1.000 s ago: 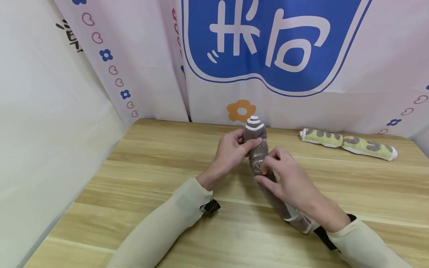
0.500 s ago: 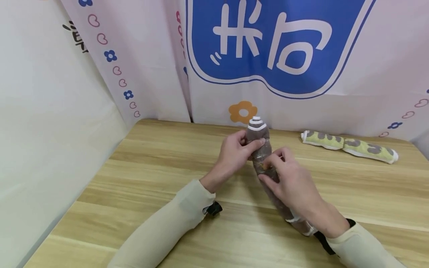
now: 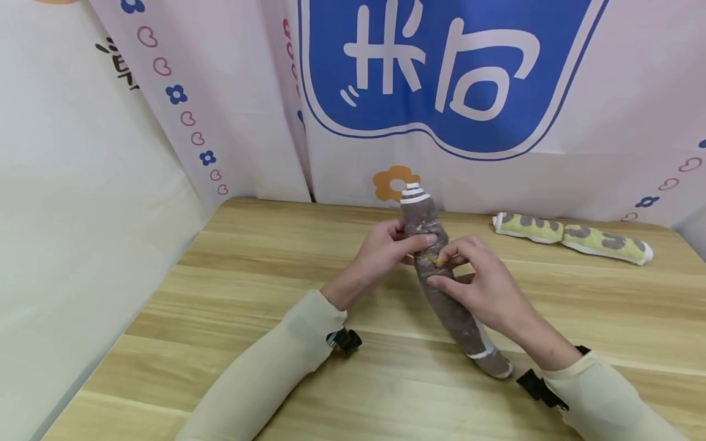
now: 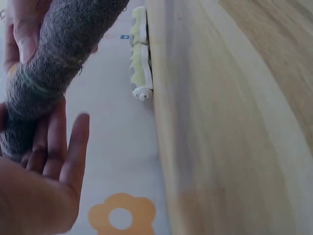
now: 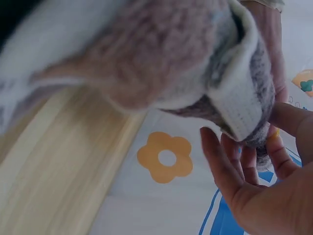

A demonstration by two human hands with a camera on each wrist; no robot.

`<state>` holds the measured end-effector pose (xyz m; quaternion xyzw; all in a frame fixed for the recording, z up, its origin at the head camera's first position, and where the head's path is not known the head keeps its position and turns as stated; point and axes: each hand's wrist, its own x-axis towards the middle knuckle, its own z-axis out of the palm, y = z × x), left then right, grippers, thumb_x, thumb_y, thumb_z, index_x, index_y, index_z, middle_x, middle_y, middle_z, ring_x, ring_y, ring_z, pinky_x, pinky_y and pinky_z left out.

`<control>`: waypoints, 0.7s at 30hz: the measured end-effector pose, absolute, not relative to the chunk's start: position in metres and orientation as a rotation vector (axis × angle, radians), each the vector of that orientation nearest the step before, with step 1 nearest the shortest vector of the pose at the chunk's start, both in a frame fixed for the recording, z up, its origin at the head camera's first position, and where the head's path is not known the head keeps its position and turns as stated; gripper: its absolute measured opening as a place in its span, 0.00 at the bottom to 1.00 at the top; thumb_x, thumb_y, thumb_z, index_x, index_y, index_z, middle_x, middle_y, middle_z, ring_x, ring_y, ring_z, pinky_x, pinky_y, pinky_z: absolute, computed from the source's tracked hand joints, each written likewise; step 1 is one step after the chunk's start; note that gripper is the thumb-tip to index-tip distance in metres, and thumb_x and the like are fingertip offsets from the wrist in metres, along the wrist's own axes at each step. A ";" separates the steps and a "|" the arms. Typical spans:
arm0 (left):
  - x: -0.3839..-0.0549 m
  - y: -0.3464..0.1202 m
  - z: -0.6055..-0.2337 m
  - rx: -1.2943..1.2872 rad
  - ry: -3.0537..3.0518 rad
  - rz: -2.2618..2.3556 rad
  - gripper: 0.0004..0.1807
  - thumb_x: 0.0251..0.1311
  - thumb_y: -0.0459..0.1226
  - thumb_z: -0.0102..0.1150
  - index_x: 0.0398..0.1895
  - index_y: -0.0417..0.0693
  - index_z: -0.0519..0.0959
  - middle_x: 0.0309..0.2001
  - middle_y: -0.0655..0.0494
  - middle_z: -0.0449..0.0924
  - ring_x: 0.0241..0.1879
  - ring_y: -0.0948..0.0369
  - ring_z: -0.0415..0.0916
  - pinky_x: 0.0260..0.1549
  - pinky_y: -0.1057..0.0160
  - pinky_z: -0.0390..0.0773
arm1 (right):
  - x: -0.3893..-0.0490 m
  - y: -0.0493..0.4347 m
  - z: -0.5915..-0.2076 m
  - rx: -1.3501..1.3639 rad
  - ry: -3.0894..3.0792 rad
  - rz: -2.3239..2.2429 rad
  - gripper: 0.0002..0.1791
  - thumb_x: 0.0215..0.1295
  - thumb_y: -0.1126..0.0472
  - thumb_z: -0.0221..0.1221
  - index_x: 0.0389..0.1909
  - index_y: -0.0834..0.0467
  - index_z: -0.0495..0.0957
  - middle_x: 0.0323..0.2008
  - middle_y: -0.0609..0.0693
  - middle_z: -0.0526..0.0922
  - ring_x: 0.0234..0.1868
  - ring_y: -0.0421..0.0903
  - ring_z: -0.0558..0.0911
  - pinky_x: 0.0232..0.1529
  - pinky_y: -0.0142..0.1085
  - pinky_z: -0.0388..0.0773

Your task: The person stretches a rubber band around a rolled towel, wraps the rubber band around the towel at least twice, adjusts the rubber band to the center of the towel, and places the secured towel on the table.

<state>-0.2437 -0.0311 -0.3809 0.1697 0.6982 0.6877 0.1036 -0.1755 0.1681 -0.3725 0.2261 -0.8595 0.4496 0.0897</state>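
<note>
A rolled-up brown towel (image 3: 449,312) with white stripes at its far end slants across the head view, its near end low over the table. My left hand (image 3: 383,248) grips it from the left, thumb on top and fingers underneath. From the right, my right hand (image 3: 488,282) holds the roll near its middle, with fingertips pinching a thin yellow band (image 3: 436,261) and the thumb against the fabric. In the left wrist view, the fuzzy towel (image 4: 73,44) lies over my left fingers. The towel's white edging (image 5: 237,93) shows close up in the right wrist view.
A second rolled towel (image 3: 601,242), yellow-green with grey patches and cinched at its middle, lies at the back right of the wooden table (image 3: 265,257). Behind the table hangs a printed curtain (image 3: 353,165). Each wrist carries a black strap (image 3: 344,340).
The brown towel has shifted slightly, with more of its far end past my left hand. My right fingers have moved up the roll towards my left thumb, and the yellow band shows more clearly.
</note>
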 end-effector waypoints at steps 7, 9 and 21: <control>-0.237 -0.029 -0.375 0.481 2.245 1.992 0.18 0.67 0.38 0.74 0.55 0.38 0.84 0.44 0.51 0.89 0.40 0.59 0.86 0.37 0.59 0.87 | -0.176 0.167 -0.376 0.863 -2.443 1.057 0.16 0.57 0.75 0.76 0.38 0.55 0.83 0.43 0.49 0.75 0.42 0.45 0.82 0.39 0.41 0.87; -0.236 -0.028 -0.374 0.469 2.284 1.966 0.17 0.66 0.38 0.74 0.54 0.39 0.85 0.43 0.53 0.89 0.39 0.60 0.86 0.38 0.55 0.87 | -0.177 0.167 -0.376 0.906 -2.432 0.968 0.17 0.55 0.76 0.77 0.37 0.54 0.83 0.41 0.48 0.74 0.40 0.43 0.80 0.38 0.39 0.84; -0.237 -0.026 -0.372 0.361 2.299 1.950 0.17 0.64 0.37 0.76 0.53 0.40 0.85 0.41 0.53 0.90 0.38 0.58 0.88 0.35 0.59 0.88 | -0.183 0.176 -0.376 1.112 -2.445 0.826 0.20 0.52 0.74 0.76 0.35 0.51 0.80 0.41 0.46 0.73 0.41 0.42 0.76 0.37 0.40 0.80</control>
